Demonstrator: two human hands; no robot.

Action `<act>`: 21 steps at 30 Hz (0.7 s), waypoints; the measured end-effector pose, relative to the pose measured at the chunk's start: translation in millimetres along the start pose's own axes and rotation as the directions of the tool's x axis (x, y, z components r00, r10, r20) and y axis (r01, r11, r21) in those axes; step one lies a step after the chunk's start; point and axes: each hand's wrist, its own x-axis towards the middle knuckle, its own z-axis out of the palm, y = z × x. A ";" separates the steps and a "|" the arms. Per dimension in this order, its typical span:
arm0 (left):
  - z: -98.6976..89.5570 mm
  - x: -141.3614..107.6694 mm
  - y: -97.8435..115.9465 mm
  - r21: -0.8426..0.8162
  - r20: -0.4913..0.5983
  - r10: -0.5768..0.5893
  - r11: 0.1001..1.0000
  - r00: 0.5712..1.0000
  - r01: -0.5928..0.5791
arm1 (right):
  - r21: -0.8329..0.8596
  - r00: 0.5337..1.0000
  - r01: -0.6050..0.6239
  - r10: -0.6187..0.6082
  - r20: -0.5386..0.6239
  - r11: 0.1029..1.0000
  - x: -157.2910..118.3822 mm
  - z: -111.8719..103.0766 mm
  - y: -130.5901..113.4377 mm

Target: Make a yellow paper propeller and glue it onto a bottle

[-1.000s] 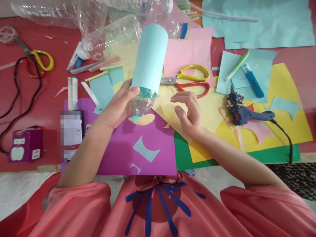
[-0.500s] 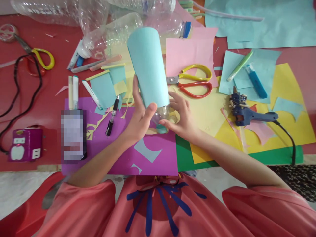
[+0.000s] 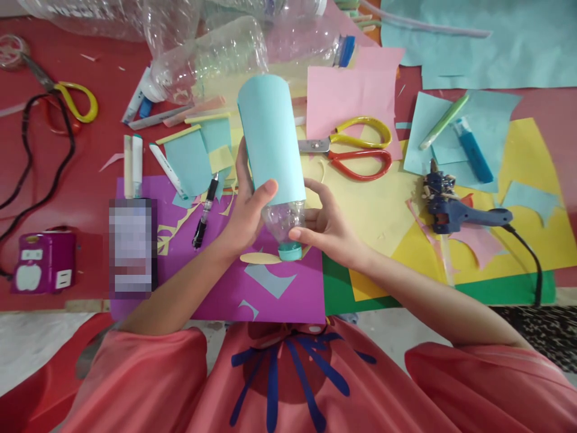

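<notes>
A clear plastic bottle (image 3: 282, 219) wrapped in light blue paper (image 3: 273, 141) is held over the worktop, its teal cap (image 3: 290, 251) toward me. My left hand (image 3: 250, 207) is closed around its left side, the thumb lying on the paper's lower edge. On the other side, my right hand (image 3: 331, 225) grips the bare neck part, thumb near the cap and fingers partly hidden behind. Beneath the bottle lie purple paper (image 3: 216, 294) and a pale yellow paper scrap (image 3: 259, 258). Scissors (image 3: 360, 147) with yellow and red handles rest just beyond my right hand.
A blue glue gun (image 3: 455, 210) with a cord lies at the right. Several clear bottles (image 3: 211, 57) line the back. On the left are a phone (image 3: 132, 246), a purple box with sockets (image 3: 45, 261), a black pen (image 3: 206, 210) and more scissors (image 3: 74, 102).
Both hands have brought the wrapped bottle down and slightly toward me. Its clear neck and teal cap show more fully now. My right hand stays at the neck end.
</notes>
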 end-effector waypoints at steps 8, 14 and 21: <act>2.1 8.1 -2.6 -0.252 0.016 -0.170 0.953 0.985 0.169 | 0.068 0.995 0.048 -0.054 0.080 0.997 8.6 -9.2 5.7; -2.5 8.6 -2.6 -0.082 -0.018 0.005 0.997 1.000 -0.006 | -0.176 0.988 0.124 -0.138 -0.068 0.977 3.5 -8.9 16.2; -2.9 6.6 -5.4 0.004 0.000 -0.057 0.998 0.998 0.057 | -0.186 0.992 0.127 -0.127 0.012 0.974 3.9 -9.6 15.4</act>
